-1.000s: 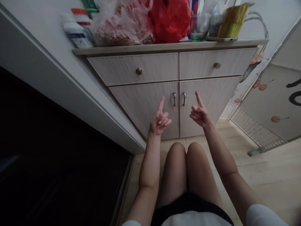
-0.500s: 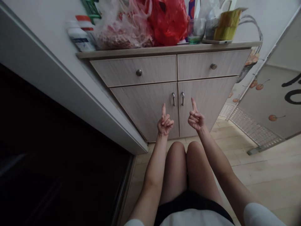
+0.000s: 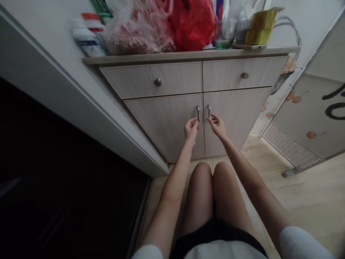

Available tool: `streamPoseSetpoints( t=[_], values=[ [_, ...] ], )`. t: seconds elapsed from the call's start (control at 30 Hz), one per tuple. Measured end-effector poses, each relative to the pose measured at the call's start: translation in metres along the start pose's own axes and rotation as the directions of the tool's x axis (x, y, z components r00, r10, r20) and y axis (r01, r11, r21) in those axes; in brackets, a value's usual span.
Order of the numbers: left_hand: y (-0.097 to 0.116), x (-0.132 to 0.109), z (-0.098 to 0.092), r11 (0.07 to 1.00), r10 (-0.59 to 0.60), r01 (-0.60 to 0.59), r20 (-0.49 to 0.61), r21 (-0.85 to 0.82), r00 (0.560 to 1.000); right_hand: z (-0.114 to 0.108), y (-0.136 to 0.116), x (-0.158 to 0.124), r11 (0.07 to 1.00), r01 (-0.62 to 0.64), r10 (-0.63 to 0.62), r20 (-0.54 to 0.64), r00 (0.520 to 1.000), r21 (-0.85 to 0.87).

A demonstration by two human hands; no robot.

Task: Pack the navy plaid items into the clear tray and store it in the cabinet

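I crouch in front of a low wooden cabinet (image 3: 167,122) with two closed doors and two drawers above them. My left hand (image 3: 191,128) is curled, its fingertips pinched at the lower end of the left door handle (image 3: 198,112). My right hand (image 3: 217,126) reaches up and left, its fingers pinched on the lower end of the right door handle (image 3: 209,110). My bare knees (image 3: 212,172) sit just below the hands.
On the cabinet top stand a red plastic bag (image 3: 192,23), a clear bag (image 3: 137,30), a glass (image 3: 225,32), white bottles (image 3: 86,36) and a yellow packet (image 3: 260,27). A dark opening (image 3: 54,180) lies left. A panel with a cherry print (image 3: 315,115) stands right on the wooden floor.
Both hands pointed their index fingers upward before. They have since moved up and forward to the two door handles, and the fingers have closed at them.
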State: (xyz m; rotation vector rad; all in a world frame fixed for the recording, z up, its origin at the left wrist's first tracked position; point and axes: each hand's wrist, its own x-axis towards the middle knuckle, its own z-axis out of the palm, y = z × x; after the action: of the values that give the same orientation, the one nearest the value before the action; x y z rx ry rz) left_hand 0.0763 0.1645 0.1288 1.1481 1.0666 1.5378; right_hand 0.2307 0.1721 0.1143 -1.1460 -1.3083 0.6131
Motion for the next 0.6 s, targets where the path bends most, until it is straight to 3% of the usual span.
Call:
streamPoseSetpoints(
  t=[0.03, 0.1, 0.27, 0.43, 0.6],
  values=[
    [-0.002, 0.011, 0.008, 0.986, 0.055, -0.042, -0.078, 0.164, 0.995, 0.008, 0.007, 0.011, 0.989, 0.034, -0.044, -0.066, 0.997, -0.145],
    [-0.006, 0.03, 0.024, 0.909, 0.136, -0.079, -0.113, 0.409, 0.984, 0.022, 0.019, 0.031, 0.95, 0.045, -0.083, -0.11, 0.99, -0.31],
    [-0.015, 0.047, 0.039, 0.821, 0.098, -0.104, 0.041, 0.562, 0.994, 0.038, 0.031, 0.051, 0.963, 0.001, -0.008, -0.028, 1.0, -0.27],
    [-0.022, 0.029, 0.025, 0.787, 0.184, -0.179, 0.052, 0.59, 0.982, 0.026, 0.03, 0.028, 0.978, 0.036, -0.039, -0.01, 0.999, -0.207],
    [-0.027, -0.017, -0.001, 0.807, 0.283, -0.258, 0.036, 0.531, 0.958, -0.01, 0.02, -0.025, 0.977, 0.091, -0.096, -0.014, 0.995, -0.193]
  ],
)
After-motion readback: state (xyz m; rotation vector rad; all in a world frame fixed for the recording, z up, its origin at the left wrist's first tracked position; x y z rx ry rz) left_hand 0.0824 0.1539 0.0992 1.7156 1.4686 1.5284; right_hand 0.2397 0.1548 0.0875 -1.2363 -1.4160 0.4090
